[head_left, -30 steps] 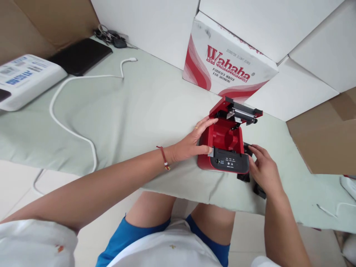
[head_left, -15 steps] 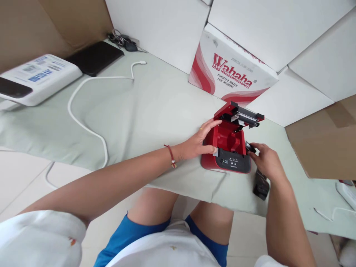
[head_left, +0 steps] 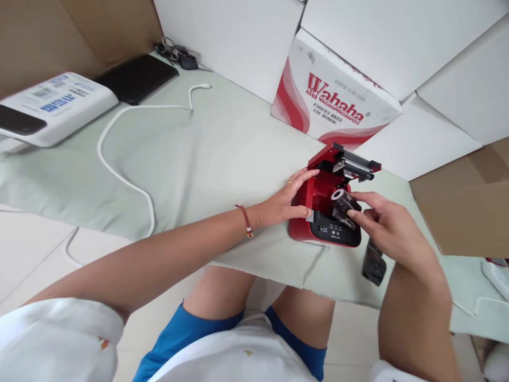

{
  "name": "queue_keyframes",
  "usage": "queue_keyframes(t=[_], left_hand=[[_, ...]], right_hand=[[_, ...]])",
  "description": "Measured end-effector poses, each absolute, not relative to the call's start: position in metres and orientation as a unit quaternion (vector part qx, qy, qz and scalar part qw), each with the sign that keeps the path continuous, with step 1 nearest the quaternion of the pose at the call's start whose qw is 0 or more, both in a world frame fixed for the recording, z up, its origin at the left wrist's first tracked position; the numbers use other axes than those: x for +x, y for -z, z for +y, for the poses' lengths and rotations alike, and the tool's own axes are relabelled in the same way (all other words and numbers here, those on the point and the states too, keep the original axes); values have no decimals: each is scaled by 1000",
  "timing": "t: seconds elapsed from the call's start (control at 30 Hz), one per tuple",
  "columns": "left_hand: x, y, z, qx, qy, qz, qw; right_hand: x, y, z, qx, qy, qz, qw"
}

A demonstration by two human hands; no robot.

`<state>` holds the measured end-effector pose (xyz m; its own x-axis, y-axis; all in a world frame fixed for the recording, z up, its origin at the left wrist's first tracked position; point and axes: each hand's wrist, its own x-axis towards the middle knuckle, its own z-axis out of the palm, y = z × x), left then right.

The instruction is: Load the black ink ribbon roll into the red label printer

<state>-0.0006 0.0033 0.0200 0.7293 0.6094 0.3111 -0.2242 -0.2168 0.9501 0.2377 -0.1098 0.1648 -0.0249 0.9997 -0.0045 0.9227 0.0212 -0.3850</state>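
A red and black label printer (head_left: pixel 304 231) stands on the cloth-covered table with its lid (head_left: pixel 345 159) raised. My left hand (head_left: pixel 289 204) grips its left side, thumb at the front corner and fingers along the rim. Between the thumb and fingers of my right hand (head_left: pixel 382 220) is a dark roll with a white core (head_left: pixel 342 208). This roll hangs tilted over the right part of the printer's open red compartment. I cannot tell whether it touches the compartment. Another dark roll (head_left: pixel 374 265) lies on the table to the right, below my right hand.
Behind the printer stands a white and red water carton (head_left: pixel 330 101) against white boxes. Brown cardboard (head_left: pixel 461 201) rises on the right. To the left are a white device (head_left: pixel 59 111), a black flat object (head_left: pixel 137 79), keys (head_left: pixel 181 55) and a white cable (head_left: pixel 115 164).
My right hand has brought the roll from beside the printer's right edge up and left, over the open compartment. My left hand keeps its hold.
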Motion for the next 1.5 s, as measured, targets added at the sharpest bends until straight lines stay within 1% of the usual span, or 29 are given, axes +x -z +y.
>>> queue_keyframes(t=[0.1, 0.17, 0.27, 0.4, 0.53, 0.63, 0.7, 0.77, 0.87, 0.93, 1.0, 1.03, 1.1, 1.23, 1.27, 1.33, 1.43, 1.5], left_hand=[[1, -18, 4, 704, -340, 136, 608], [2, -16, 5, 706, -336, 141, 607], [5, -11, 6, 702, -340, 150, 607], [14, 0, 8, 698, -356, 147, 604], [20, 8, 10, 703, -357, 152, 596], [18, 6, 9, 708, -351, 155, 593], [15, 2, 8, 706, -354, 156, 593], [9, -5, 7, 704, -350, 158, 597], [0, -16, 5, 714, -327, 147, 602], [-3, -19, 4, 714, -322, 146, 604], [-3, -20, 3, 706, -331, 151, 608], [-2, -19, 3, 703, -336, 150, 609], [0, -16, 3, 699, -345, 144, 610], [1, -15, 4, 700, -351, 137, 606], [1, -15, 4, 701, -355, 138, 603], [-1, -17, 3, 700, -364, 137, 599], [-2, -21, 0, 691, -373, 131, 605], [-2, -24, -2, 680, -383, 130, 612]], right_hand=[[226, -154, -86, -667, -108, -733, 77], [222, -153, -76, -650, -112, -751, 37], [221, -155, -64, -637, -122, -761, 21], [220, -156, -63, -669, -147, -727, 59], [220, -157, -79, -731, -197, -645, 107], [222, -151, -89, -758, -222, -590, 164], [222, -146, -88, -751, -233, -592, 176], [220, -143, -82, -732, -223, -631, 131], [214, -144, -69, -708, -161, -688, 1], [210, -147, -61, -703, -120, -697, -70], [208, -149, -56, -702, -103, -696, -107], [208, -149, -56, -701, -101, -698, -107], [209, -149, -62, -692, -106, -712, -58], [204, -146, -97, -605, -99, -776, 151], [200, -144, -109, -579, -81, -790, 185], [191, -137, -135, -546, -22, -810, 211], [180, -120, -169, -548, 84, -809, 198], [176, -109, -184, -559, 130, -796, 191]])
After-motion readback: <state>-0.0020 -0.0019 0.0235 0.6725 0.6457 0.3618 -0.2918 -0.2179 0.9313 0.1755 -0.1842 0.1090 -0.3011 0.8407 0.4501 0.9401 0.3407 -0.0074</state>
